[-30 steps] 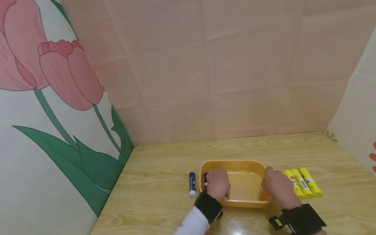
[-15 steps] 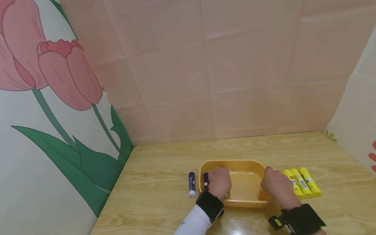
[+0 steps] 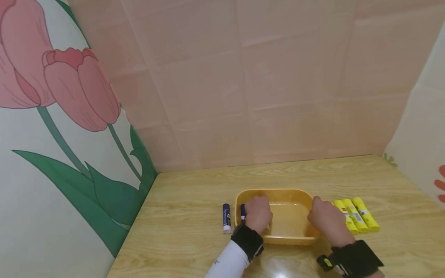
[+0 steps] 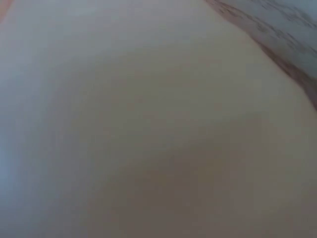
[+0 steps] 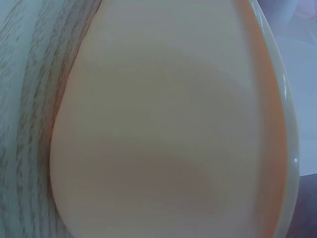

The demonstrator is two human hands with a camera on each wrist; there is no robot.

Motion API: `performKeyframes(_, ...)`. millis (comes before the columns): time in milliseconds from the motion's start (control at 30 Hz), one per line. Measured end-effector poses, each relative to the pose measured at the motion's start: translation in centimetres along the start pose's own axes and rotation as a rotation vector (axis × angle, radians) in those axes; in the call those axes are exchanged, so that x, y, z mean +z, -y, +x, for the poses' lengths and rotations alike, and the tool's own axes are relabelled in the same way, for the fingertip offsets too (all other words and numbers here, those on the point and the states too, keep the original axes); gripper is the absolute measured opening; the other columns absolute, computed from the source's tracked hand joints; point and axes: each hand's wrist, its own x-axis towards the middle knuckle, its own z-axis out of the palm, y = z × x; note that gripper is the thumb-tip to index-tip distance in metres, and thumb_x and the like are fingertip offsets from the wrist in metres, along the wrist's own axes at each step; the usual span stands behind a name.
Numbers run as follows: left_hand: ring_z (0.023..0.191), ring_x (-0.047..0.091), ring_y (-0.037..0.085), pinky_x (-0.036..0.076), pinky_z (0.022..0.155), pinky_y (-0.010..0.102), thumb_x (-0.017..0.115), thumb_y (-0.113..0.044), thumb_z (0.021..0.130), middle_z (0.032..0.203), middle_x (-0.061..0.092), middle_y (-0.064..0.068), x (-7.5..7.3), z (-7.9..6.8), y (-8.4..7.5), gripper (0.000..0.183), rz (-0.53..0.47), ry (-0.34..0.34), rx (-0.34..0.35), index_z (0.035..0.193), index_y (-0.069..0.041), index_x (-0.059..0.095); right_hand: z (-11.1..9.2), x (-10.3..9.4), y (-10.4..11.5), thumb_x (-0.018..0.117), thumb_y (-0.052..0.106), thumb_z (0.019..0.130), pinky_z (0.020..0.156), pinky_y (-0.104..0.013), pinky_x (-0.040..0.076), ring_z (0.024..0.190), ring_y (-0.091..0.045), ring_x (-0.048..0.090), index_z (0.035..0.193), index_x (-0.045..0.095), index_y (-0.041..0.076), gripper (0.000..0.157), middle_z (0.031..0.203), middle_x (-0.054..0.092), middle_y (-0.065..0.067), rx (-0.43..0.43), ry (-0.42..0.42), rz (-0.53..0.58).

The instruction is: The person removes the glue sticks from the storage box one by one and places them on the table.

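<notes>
In the head view my left hand [image 3: 258, 214] is down inside the yellow tray [image 3: 293, 241], near its left side. Its curled fingers are hidden under the back of the hand, over a glue stick whose end just peeks out at the lower right. A second dark blue glue stick [image 3: 243, 211] lies in the tray, partly covered by this hand. My right hand [image 3: 326, 220] grips the tray's right rim, knuckles up. The left wrist view holds only the blurred pale tray wall [image 4: 148, 99]; the right wrist view has the tray's outer wall [image 5: 163, 114] close up.
A dark blue glue stick [image 3: 226, 218] with a white end lies just left of the tray. Three yellow glue sticks [image 3: 355, 216] lie side by side on the wooden table [image 3: 187, 231], right of my right hand. A pink-covered wall [image 3: 264, 85] rises behind.
Both hands stay almost in place; my left hand shifts only slightly. The whole scene slides a little leftward with the head's motion.
</notes>
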Motion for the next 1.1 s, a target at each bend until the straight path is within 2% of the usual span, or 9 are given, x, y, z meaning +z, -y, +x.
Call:
performKeyframes(100, 0.065, 0.063, 0.013, 0.043, 0.050, 0.034, 0.081, -0.025, 0.077, 0.073, 0.067, -0.001, 0.0, 0.1, 0.3, 0.015, -0.008, 0.006, 0.009, 0.078, -0.019, 0.067, 0.1, 0.0, 0.0, 0.054, 0.008, 0.087, 0.056, -0.043, 0.045, 0.067, -0.031, 0.054, 0.102, 0.050, -0.011, 0.024, 0.077, 0.055, -0.019, 0.005, 0.001, -0.002)
performKeyframes(400, 0.069, 0.063, 0.015, 0.044, 0.054, 0.034, 0.081, -0.028, 0.077, 0.078, 0.067, 0.000, -0.4, 0.3, 0.5, 0.021, -0.040, 0.079, 0.003, 0.088, -0.019, 0.065, 0.2, 0.1, -0.1, 0.054, 0.008, 0.087, 0.055, -0.044, 0.045, 0.067, -0.031, 0.054, 0.101, 0.050, -0.011, 0.024, 0.078, 0.055, -0.019, 0.009, 0.000, 0.000)
performKeyframes(800, 0.067, 0.059, 0.016, 0.042, 0.053, 0.034, 0.075, -0.023, 0.082, 0.077, 0.063, 0.000, -1.4, 0.1, 1.1, 0.021, -0.157, 0.073, 0.009, 0.098, -0.021, 0.061, 0.2, -0.1, 0.1, 0.054, 0.007, 0.088, 0.055, -0.041, 0.044, 0.066, -0.030, 0.053, 0.102, 0.050, -0.011, 0.024, 0.077, 0.054, -0.017, 0.022, 0.015, 0.009)
performKeyframes(1000, 0.067, 0.054, 0.016, 0.041, 0.054, 0.033, 0.073, -0.024, 0.085, 0.080, 0.061, 0.000, -2.6, -0.4, 1.5, 0.033, -0.259, 0.104, -0.019, 0.116, -0.020, 0.061, 0.3, 0.1, 0.0, 0.055, 0.007, 0.087, 0.054, -0.041, 0.044, 0.065, -0.030, 0.053, 0.101, 0.050, -0.010, 0.023, 0.076, 0.054, -0.017, 0.012, 0.003, 0.005)
performKeyframes(1100, 0.065, 0.053, 0.015, 0.040, 0.055, 0.032, 0.072, -0.024, 0.085, 0.082, 0.063, 0.001, -3.3, -0.7, 2.0, 0.042, -0.308, 0.090, -0.017, 0.124, -0.019, 0.060, 0.4, 0.2, -0.1, 0.055, 0.007, 0.088, 0.054, -0.041, 0.044, 0.065, -0.030, 0.053, 0.101, 0.050, -0.011, 0.023, 0.076, 0.054, -0.017, 0.015, 0.002, 0.002)
